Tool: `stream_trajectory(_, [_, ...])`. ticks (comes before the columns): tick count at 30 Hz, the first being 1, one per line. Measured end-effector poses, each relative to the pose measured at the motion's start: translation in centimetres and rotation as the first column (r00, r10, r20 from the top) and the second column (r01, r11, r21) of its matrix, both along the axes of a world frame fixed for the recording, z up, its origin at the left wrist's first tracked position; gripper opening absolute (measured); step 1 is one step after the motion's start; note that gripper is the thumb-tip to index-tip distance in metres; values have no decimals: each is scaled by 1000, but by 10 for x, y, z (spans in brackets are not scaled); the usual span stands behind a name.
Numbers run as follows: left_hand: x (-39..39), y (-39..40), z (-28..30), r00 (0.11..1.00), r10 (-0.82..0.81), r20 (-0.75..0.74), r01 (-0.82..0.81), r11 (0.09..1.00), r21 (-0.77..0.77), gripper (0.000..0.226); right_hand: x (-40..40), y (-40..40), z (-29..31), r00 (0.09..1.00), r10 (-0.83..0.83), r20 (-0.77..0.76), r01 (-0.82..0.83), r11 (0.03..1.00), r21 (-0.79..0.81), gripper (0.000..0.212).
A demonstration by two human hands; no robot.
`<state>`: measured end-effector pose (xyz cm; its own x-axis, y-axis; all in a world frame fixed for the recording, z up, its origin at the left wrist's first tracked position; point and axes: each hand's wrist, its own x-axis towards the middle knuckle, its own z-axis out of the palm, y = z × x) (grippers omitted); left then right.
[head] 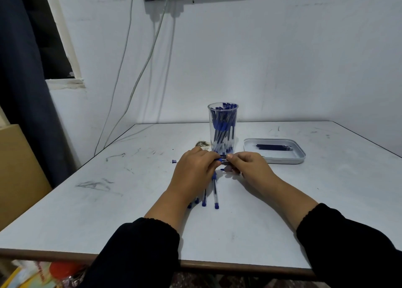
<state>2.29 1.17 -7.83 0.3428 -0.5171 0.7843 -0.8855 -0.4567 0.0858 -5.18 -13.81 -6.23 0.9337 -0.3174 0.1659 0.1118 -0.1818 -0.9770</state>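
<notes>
Black sleeves (134,255) enter from the near edge of a white table (108,211), whose top is scuffed with dark marks. Just beyond the left wrist, a few clear pens with blue caps (215,192) lie side by side on the table, partly hidden under the forearm. Left hand (193,170) and right hand (248,165) meet above the middle of the table, fingers curled – each pinches one end of a single pen (223,160), held roughly level between them and lifted clear of the surface. A small blue-tipped piece (174,161) lies alone to the left of the hands. Directly behind the held pen stands a clear cup (223,126), upright and packed with blue-capped pens. To its right, near the right hand, sits a shallow grey tray (300,155) – a row of dark refills (274,147) lies in it. Behind the table, cables (141,70) hang down a pale wall
</notes>
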Motion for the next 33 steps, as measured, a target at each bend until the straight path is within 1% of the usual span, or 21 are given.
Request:
stream_trajectory(3, [0, 0, 0, 1000, 2, -10, -2, 1000, 7, 30, -2, 0, 1, 999, 19, 33, -21, 998, 57, 14])
stream_trajectory(6, [0, 0, 0, 1000, -1, -10, 1, 1000, 13, 29, -5, -1, 3, 998, 47, 48, -52, 993, 110, 23])
stream_trajectory(8, [0, 0, 0, 1000, 0, -9, 0, 1000, 9, 29, -5, 0, 3, 998, 55, 41, -60, 990, 128, 22])
stream_trajectory(10, [0, 0, 0, 1000, 1, -6, -1, 1000, 11, 29, -5, 0, 3, 999, 37, 9, -37, 996, 81, 13])
stream_trajectory(12, [0, 0, 0, 1000, 0, -6, 0, 1000, 16, 29, -3, 1, 1, 999, 30, -25, -28, 998, 62, 21])
stream_trajectory(13, [0, 0, 0, 1000, -1, -8, 1, 1000, 18, 29, -3, 2, 2, 999, 32, -36, -29, 997, 72, 22])
stream_trajectory(17, [0, 1, 0, 1000, 8, -13, -7, 999, 31, 29, -7, 2, 6, 999, 46, 5, -46, 994, 101, 13])
stream_trajectory(22, [-1, 1, 1, 1000, 4, -19, -4, 1000, 15, 29, -11, 2, 9, 998, 54, 27, -57, 991, 121, 19])
stream_trajectory(24, [-1, 1, 1, 1000, 9, -19, -8, 1000, 11, 24, -10, 3, 9, 999, 40, 17, -41, 993, 108, 16])
stream_trajectory(26, [-1, 1, 1, 1000, 12, -14, -12, 1000, 12, 19, -10, 2, 8, 1000, 22, -11, -21, 997, 79, 18])
stream_trajectory(30, [-1, 1, 0, 1000, 18, -12, -17, 999, 33, 22, -10, 0, 9, 1000, 17, 2, -17, 995, 95, 14])
stream_trajectory(33, [-1, 0, 0, 999, 24, -28, -23, 999, 43, 21, -11, -3, 11, 1000, 14, 17, -15, 998, 55, 11])
